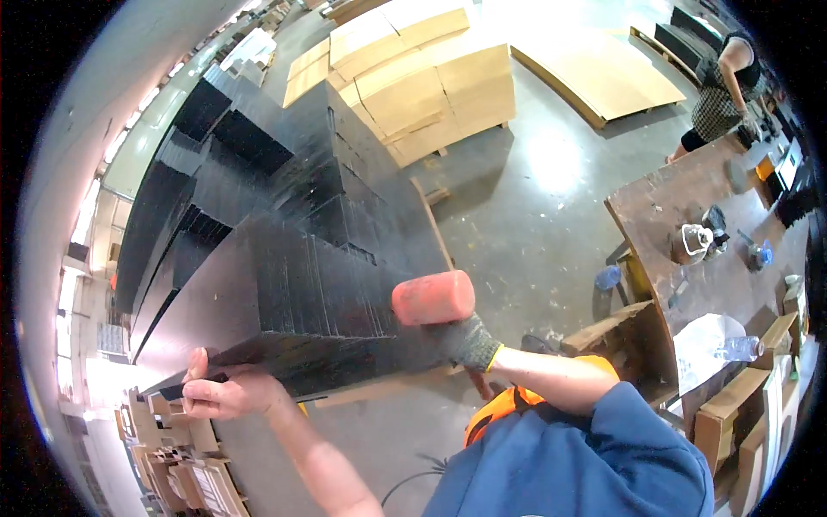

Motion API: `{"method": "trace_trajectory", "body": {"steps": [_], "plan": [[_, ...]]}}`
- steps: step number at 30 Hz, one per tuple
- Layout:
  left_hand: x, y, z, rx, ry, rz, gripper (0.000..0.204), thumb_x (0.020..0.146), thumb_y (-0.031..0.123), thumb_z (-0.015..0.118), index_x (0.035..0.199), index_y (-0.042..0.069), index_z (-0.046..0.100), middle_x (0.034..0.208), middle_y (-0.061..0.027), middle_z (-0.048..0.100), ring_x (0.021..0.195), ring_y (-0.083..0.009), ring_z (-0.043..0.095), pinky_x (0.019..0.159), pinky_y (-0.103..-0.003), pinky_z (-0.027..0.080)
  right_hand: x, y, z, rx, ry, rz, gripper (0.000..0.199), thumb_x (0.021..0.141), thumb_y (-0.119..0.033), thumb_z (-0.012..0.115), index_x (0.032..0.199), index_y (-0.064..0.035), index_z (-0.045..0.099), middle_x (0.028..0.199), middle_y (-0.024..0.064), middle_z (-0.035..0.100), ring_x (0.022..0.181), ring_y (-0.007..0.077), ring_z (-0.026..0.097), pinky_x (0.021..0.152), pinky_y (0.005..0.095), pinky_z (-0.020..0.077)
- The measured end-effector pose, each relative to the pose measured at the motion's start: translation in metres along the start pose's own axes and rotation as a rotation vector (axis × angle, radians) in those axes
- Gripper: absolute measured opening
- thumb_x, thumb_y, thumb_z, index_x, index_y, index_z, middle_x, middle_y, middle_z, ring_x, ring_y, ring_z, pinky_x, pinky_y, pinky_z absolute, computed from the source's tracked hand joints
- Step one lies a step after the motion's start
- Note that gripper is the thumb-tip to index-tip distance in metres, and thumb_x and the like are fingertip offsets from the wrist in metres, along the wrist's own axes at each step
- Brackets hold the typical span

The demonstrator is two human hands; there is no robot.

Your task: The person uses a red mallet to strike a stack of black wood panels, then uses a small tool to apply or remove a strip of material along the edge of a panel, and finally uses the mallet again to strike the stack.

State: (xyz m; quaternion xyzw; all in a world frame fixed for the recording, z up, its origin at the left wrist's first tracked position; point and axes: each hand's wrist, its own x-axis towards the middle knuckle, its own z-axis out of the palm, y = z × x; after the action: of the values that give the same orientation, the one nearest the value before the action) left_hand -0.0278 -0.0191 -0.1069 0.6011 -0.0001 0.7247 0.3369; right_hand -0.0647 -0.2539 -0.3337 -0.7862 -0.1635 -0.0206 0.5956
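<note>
My right hand (472, 344), in a grey knit glove with a yellow cuff, is closed around a mallet with a red cylindrical head (433, 298). The mallet's handle is mostly hidden by the hand and head. The mallet head is beside the right end of a stack of black boards (297, 280); I cannot tell whether it touches them. At the stack's near left corner, my bare left hand (226, 393) has its fingers bent around the edge of a black board (284, 358) low in the stack.
More black stacks (250, 138) rise behind. Further off are pallets of tan boards (431, 95) and a low tan stack (612, 77). On the right stands a brown worktable (663, 207) with bottles and jars. Another person (724, 86) stands beyond it. Cardboard pieces (181, 474) lie lower left.
</note>
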Motion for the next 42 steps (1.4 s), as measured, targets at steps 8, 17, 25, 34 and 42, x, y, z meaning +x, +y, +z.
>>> {"method": "trace_trajectory", "body": {"steps": [8,17,25,34,42], "plan": [[-0.003,0.004,0.002,0.019,0.022,-0.037,0.029,0.105,0.026,0.045,0.094,-0.001,0.043,0.078,-0.0129,0.061,0.081,-0.0232,0.062,0.08,-0.039,0.052,-0.006,0.006,0.005,0.164,-0.067,0.082,0.037,0.086,-0.024,0.069,0.122,-0.0143,0.064,0.121,0.0099,0.067,0.119,0.0264,0.059,0.105,0.0366,0.0435],[-0.007,0.003,0.004,-0.248,-0.028,0.04,0.027,0.106,0.018,0.039,0.088,0.001,0.05,0.086,-0.0101,0.06,0.086,-0.0203,0.06,0.085,-0.039,0.051,0.062,-0.098,-0.078,0.327,0.166,-0.492,0.05,0.094,-0.016,0.061,0.141,-0.0054,0.048,0.137,0.0156,0.056,0.129,0.0255,0.052,0.11,0.036,0.0411],[-0.005,0.026,-0.012,-0.406,0.076,-0.25,0.02,0.107,0.021,0.041,0.101,0.002,0.046,0.098,-0.0101,0.064,0.095,-0.0188,0.059,0.095,-0.039,0.046,0.168,-0.304,-0.111,-0.605,0.096,-0.66,0.046,0.08,-0.027,0.074,0.116,-0.0034,0.06,0.101,0.0177,0.07,0.096,0.0383,0.068,0.082,0.0476,0.0536],[-0.014,0.089,-0.079,-0.302,-0.125,-0.343,0.016,0.105,0.017,0.047,0.095,0.005,0.049,0.086,-0.0037,0.052,0.087,-0.0138,0.048,0.085,-0.033,0.041,0.231,-0.316,-0.016,-0.689,-0.291,-0.705,0.027,0.085,-0.027,0.064,0.099,-0.0042,0.063,0.093,0.0225,0.068,0.094,0.0407,0.067,0.083,0.0477,0.0511],[-0.032,0.127,-0.066,-0.432,-0.225,-0.761,0.012,0.101,0.012,0.056,0.104,0.002,0.062,0.089,-0.007,0.064,0.077,-0.0138,0.059,0.074,-0.031,0.049,0.179,-0.317,-0.062,-0.448,0.168,-1.094,0.028,0.081,-0.018,0.068,0.106,-0.0069,0.066,0.103,0.0166,0.068,0.096,0.0362,0.065,0.082,0.0449,0.0537]]}}
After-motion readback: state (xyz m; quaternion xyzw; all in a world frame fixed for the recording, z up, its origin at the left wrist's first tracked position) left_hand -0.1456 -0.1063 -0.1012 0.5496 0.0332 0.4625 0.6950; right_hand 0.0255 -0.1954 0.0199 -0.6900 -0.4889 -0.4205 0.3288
